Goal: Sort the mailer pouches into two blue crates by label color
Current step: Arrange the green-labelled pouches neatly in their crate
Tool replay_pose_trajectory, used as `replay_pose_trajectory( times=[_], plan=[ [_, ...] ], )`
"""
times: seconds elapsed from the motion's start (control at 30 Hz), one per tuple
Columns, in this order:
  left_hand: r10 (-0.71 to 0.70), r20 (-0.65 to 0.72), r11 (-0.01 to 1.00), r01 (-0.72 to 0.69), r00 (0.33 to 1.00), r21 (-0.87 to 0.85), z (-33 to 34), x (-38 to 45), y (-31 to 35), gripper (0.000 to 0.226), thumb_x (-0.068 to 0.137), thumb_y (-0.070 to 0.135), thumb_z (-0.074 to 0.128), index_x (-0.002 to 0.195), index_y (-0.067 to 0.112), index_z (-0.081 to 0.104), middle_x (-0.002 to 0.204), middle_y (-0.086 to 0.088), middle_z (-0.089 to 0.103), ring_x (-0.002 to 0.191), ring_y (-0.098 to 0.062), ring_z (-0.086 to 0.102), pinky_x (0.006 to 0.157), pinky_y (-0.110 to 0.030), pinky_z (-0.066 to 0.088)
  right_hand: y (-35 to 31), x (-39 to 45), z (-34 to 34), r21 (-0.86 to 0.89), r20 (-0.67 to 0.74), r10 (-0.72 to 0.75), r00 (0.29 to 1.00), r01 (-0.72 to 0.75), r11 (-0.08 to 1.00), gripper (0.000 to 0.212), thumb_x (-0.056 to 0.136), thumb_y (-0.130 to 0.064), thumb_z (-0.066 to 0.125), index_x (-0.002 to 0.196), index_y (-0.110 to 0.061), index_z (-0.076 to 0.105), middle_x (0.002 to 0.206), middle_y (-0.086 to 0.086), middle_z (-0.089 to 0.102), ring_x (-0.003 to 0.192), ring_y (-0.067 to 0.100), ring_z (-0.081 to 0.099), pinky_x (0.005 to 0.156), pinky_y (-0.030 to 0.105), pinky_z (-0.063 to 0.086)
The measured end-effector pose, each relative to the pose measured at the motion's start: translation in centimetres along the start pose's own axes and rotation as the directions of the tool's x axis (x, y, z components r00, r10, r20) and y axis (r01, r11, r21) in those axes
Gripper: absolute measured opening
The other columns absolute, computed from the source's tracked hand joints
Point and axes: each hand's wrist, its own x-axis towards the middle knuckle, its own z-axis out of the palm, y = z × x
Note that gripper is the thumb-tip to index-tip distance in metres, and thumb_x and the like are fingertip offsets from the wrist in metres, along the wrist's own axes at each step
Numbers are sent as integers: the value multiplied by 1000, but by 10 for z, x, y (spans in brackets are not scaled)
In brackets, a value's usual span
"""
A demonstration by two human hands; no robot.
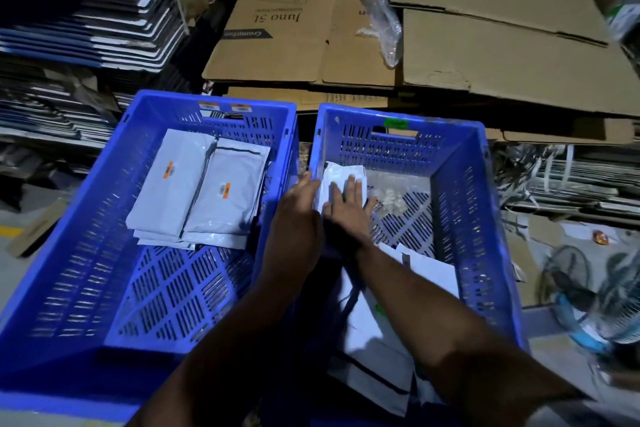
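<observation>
Head view: two blue crates are sitting side by side.
Right hand [348,206]: pressing flat, fingers straight, on a white pouch [341,173] in the right crate [485,218].
Left hand [298,218]: fingers touching that pouch's edge; grip unclear.
Left crate [86,218]: holding orange-labelled pouches [197,194].

White pouch [341,174] flat in right crate [485,218], orange-labelled pouches [197,194] left crate [69,253]

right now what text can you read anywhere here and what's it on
"Juno 5L", upside down, on the flattened cardboard box.
"Crompton", upside down, on the same box's dark strip.
Orange labels on the left crate's pouches and rim: too small to read.
Green label on the right crate: blurred.
</observation>
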Motion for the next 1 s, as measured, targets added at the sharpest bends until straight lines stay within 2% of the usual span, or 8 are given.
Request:
replay_pose_trajectory(
  times=[0.17, 0.37, 0.43, 0.53, 0.63, 0.77, 0.9, 1.0],
  plan=[
    [-4, 17, 1000, 4, 1000, -8, -2, -3, -1, 60, 81, -3, 39, 138, 4, 52, 151, -14, 44, 142, -25, 39, 117, -31, 29, -5, -23, 41, -152, 56, -54, 997, 62, 986, 73, 99, -53, 31, 158, -26, -2, 166, 10, -10, 152, 33, -14, 117, 61, -9],
    [-36, 7, 999, 36, 999, -41, -3, -2, 3, 59, 83, -11, 41, 139, 4, 51, 152, -15, 42, 142, -22, 38, 116, -24, 26, -3, -17, 28, -125, 66, -94, 993, 102, 987, 68, 103, -47, 31, 159, -23, 1, 167, 9, -6, 153, 33, -10, 120, 55, -5],
    [-36, 15, 998, 37, 999, -52, -5, -3, 6, 60, 82, -12, 40, 139, 3, 51, 152, -16, 41, 143, -24, 37, 117, -28, 26, -5, -17, 29, -105, 77, -78, 994, 86, 991, 70, 102, -50, 32, 159, -24, 2, 167, 8, -5, 153, 31, -9, 120, 54, -4],
    [-30, 27, 999, 32, 999, -40, -6, -7, 7, 57, 83, -2, 38, 139, 1, 50, 152, -18, 41, 142, -28, 38, 118, -36, 29, -6, -12, 16, -17, 48, -85, 995, 86, 996, 63, 101, -43, 36, 158, -25, 14, 167, 7, 5, 153, 30, 0, 122, 52, 2],
    [-38, 26, 999, 39, 999, -19, -7, -7, 10, 58, 85, 14, 32, 137, 0, 52, 150, -20, 43, 140, -30, 41, 117, -32, 29, 0, 3, 4, 42, -84, -58, 995, 62, 997, 57, 101, -35, 36, 156, -20, 27, 165, 13, 16, 153, 33, 7, 122, 48, 5],
    [-27, 66, 998, 31, 997, -63, -15, -4, 19, 67, 79, 33, 33, 135, 2, 55, 148, -16, 45, 139, -26, 42, 106, -8, 20, 8, 14, 10, -39, 25, -71, 997, 71, 997, 67, 100, -40, 34, 159, -22, 8, 167, 9, -4, 153, 29, -8, 122, 51, -5],
    [-33, 70, 999, 32, 997, 20, -5, -3, 3, 62, 85, 23, 32, 141, 3, 49, 153, -13, 40, 139, -24, 41, 110, -13, 18, 2, 20, 11, -83, 89, -39, 995, 47, 995, 73, 97, -43, 33, 159, -22, 2, 166, 6, -13, 152, 30, -14, 121, 55, -8],
    [-21, 67, 999, 19, 997, 42, -4, -3, 2, 65, 85, 30, 27, 138, 0, 51, 151, -16, 43, 135, -25, 45, 110, -16, 20, -5, 31, 6, -145, 69, -43, 997, 53, 988, 69, 100, -40, 32, 159, -14, 7, 167, 6, -8, 153, 30, -10, 121, 57, -5]
  ],
)
